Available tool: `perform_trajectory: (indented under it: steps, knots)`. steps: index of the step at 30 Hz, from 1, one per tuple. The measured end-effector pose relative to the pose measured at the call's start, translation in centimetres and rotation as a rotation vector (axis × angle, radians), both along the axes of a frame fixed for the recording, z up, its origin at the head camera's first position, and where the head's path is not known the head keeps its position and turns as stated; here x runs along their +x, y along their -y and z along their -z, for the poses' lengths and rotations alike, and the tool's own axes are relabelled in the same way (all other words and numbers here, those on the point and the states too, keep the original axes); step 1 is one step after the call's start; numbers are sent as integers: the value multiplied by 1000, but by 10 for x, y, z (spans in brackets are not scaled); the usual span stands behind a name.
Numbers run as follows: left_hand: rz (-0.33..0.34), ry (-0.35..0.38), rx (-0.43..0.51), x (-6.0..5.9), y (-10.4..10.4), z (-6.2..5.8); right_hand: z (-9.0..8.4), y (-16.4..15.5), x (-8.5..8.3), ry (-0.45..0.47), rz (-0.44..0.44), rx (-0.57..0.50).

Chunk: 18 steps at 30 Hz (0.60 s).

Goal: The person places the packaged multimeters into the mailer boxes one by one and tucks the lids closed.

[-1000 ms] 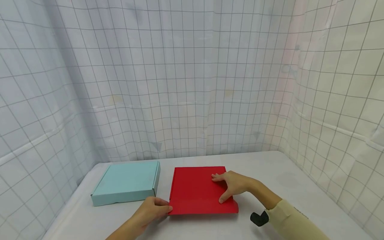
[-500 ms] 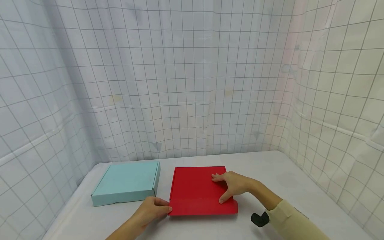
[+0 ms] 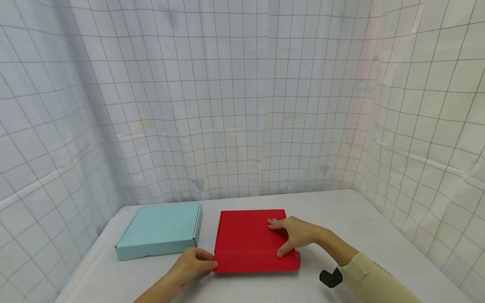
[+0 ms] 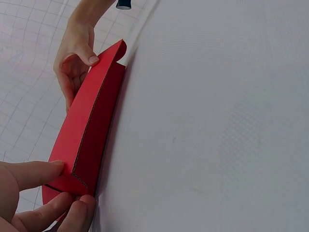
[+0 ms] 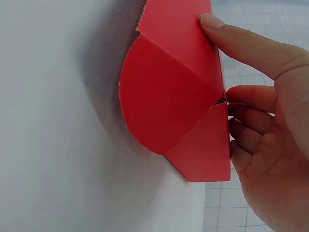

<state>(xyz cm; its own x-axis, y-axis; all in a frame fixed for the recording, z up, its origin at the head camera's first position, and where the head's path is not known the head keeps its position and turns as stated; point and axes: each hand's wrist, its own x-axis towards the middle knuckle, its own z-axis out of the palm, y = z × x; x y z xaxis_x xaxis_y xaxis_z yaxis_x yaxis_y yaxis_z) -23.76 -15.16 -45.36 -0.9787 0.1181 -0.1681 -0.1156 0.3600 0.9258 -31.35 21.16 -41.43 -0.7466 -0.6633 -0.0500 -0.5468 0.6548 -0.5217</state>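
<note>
Red cardboard box (image 3: 251, 240), head view: on counter (image 3: 379, 235) beside teal box (image 3: 161, 229); front flap now folded lower vs. 1 s ago. L wrist: left hand (image 4: 29, 193) pinches corner. R wrist: right hand (image 5: 270, 145), fingers (image 5: 241, 38) prob. pressing lid, not clenched.

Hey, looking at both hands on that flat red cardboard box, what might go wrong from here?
The rounded side flap juts out loose beside the right hand, so it might crease or catch instead of tucking in. The left hand pinches only the near left corner of the flat red cardboard box, so it may slide on the smooth white table toward the light blue cardboard box close beside it.
</note>
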Motion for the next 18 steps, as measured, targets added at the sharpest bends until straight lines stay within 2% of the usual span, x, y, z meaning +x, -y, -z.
perform_trajectory:
  steps: [6,9,15,18]
  knots:
    - [17,-21,-43,2,2,-3,-1,1,2,-34,-25,26]
    - [18,-49,-32,2,3,-5,-2,2,2,-45,-37,24]
    - [-18,-136,-71,-2,-1,-16,-5,0,3,-72,-41,52]
    - [-13,-215,-107,-5,-5,-21,-8,-4,3,-97,-36,42]
